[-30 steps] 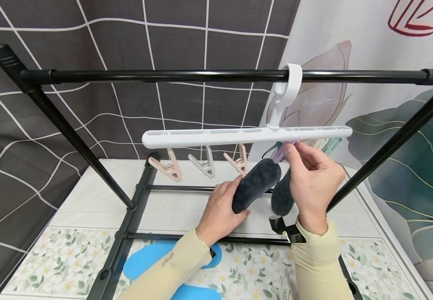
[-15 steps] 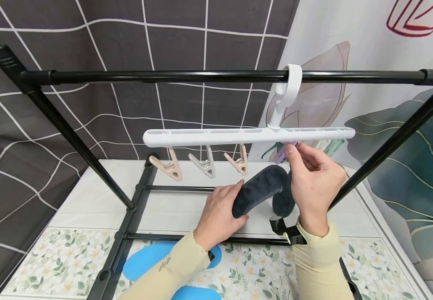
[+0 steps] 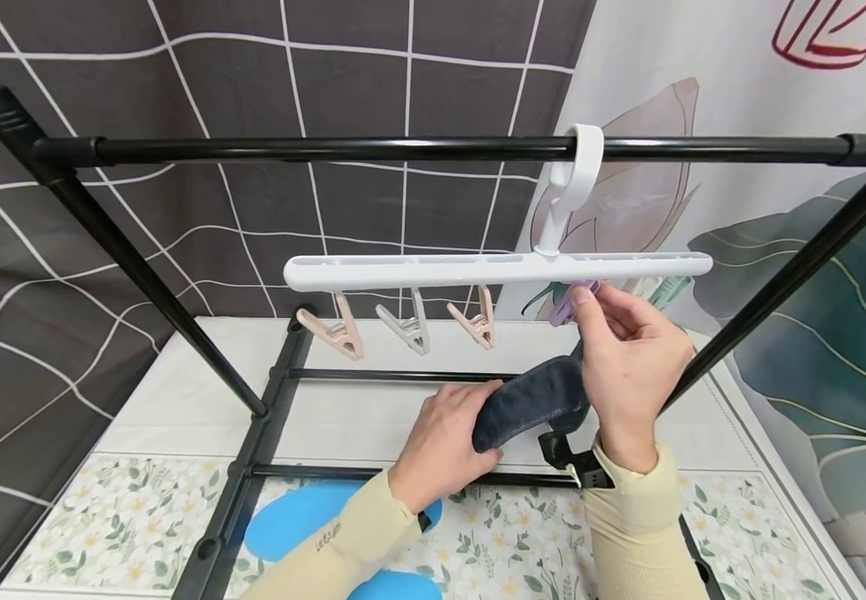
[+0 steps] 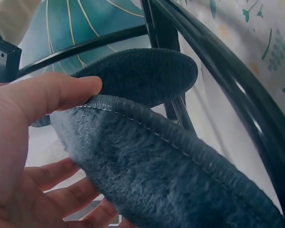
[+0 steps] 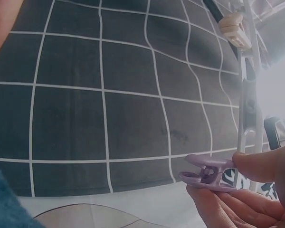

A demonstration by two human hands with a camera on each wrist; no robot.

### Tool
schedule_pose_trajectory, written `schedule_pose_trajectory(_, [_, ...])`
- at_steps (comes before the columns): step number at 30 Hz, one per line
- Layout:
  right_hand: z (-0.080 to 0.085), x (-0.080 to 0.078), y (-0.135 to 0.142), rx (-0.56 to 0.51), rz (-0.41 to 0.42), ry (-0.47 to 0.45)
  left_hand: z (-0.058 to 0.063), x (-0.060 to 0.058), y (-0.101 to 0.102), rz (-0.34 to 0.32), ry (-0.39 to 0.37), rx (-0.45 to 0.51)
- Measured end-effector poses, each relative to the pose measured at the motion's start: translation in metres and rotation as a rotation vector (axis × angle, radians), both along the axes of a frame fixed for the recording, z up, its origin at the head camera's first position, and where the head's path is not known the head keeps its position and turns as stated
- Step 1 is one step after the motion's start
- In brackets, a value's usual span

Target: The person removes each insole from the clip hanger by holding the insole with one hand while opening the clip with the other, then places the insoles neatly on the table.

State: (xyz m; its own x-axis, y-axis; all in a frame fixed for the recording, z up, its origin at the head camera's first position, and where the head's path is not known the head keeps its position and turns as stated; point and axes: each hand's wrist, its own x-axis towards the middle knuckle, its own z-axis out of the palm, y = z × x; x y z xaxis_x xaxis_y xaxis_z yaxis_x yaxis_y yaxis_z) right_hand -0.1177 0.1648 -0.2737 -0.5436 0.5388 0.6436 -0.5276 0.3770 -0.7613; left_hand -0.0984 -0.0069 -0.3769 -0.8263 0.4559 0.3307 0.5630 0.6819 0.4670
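My left hand [image 3: 443,442] grips one end of a dark blue fuzzy insole [image 3: 526,404], thumb on one face and fingers on the other in the left wrist view. The insole is bent and hangs clear below the clips. My right hand [image 3: 635,367] pinches a purple clothespin [image 5: 211,162] under the white hanger [image 3: 417,272]; nothing is between the clothespin's ends in the right wrist view. A second dark insole [image 4: 142,76] is behind the held one in the left wrist view; my right hand mostly hides it in the head view.
Beige clothespins [image 3: 341,335] [image 3: 480,321] and a grey clothespin [image 3: 412,327] dangle from the hanger's left half. A green clothespin [image 3: 670,291] is at its right. The hanger hooks over a black rack bar [image 3: 327,149]. Blue shapes [image 3: 305,517] lie below on the floral surface [image 3: 508,542].
The insole in my left hand has come away from the purple clothespin and moved down, bending more. My right hand has stayed at the clothespin.
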Motion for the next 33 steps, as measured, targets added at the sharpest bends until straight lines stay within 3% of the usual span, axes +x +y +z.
schedule_pose_trajectory(16, [0.013,0.011,-0.01,-0.025,-0.01,-0.053,0.0,0.007,0.006,-0.065,0.072,-0.11])
schedule_pose_trajectory(26, [0.002,0.003,0.001,-0.012,0.009,-0.027,-0.002,0.014,0.01,-0.093,0.103,-0.272])
schedule_pose_trajectory(33, [0.002,0.005,0.001,0.008,0.016,-0.017,-0.004,0.019,0.012,-0.133,0.107,-0.309])
